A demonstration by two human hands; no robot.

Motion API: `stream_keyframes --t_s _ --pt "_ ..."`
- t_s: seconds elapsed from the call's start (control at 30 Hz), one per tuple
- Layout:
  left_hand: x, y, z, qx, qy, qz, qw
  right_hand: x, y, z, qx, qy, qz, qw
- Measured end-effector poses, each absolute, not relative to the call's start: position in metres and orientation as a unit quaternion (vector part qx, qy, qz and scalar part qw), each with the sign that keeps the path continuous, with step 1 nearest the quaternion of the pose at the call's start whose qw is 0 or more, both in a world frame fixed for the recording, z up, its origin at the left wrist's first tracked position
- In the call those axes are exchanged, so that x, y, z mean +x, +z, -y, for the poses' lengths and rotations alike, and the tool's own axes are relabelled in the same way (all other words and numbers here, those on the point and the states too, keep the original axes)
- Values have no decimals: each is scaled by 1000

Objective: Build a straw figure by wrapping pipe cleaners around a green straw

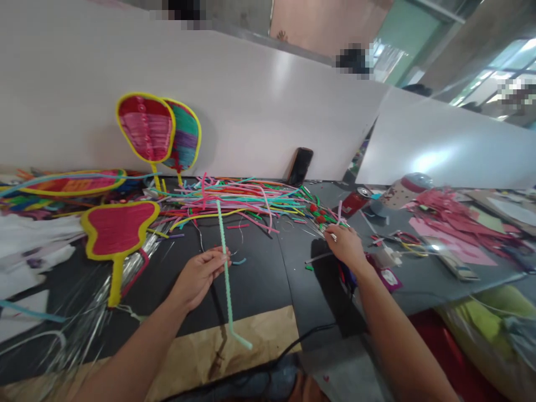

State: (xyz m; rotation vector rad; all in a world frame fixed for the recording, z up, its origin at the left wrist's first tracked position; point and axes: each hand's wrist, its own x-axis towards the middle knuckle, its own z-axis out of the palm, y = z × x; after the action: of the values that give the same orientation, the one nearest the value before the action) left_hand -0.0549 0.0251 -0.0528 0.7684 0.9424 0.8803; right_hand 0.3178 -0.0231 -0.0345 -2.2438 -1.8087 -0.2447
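My left hand (204, 274) is closed, pinching a mint-green pipe cleaner (228, 298) upright above the dark table. The lower end of the pipe cleaner bends off to the right. Over on the right, my right hand (347, 245) reaches down beside thin metal wires (319, 230) and small red and green pieces (317, 213). Its fingers are drawn together, and what they grip, if anything, is hidden. A heap of coloured pipe cleaners (243, 200) lies beyond both hands.
Fan shapes stand at the back left: a pink one (146, 134) and a teal one (187, 134). A red paddle shape (122, 229) lies nearer. A phone (300, 166) leans on the white partition (259, 100). A soda can (355, 202) and scissors (404, 237) lie right; brown paper (268, 329) in front.
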Motion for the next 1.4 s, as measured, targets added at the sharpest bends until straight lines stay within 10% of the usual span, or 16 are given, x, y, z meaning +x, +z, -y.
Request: stream_keyframes --t_s 0.83,1.4 --pt "-51 -44 -19 368 397 -429 723 212 -22 -29 -672 93 706 202" --pt "-50 -46 -18 364 407 -424 723 267 39 31 -471 356 368 718"
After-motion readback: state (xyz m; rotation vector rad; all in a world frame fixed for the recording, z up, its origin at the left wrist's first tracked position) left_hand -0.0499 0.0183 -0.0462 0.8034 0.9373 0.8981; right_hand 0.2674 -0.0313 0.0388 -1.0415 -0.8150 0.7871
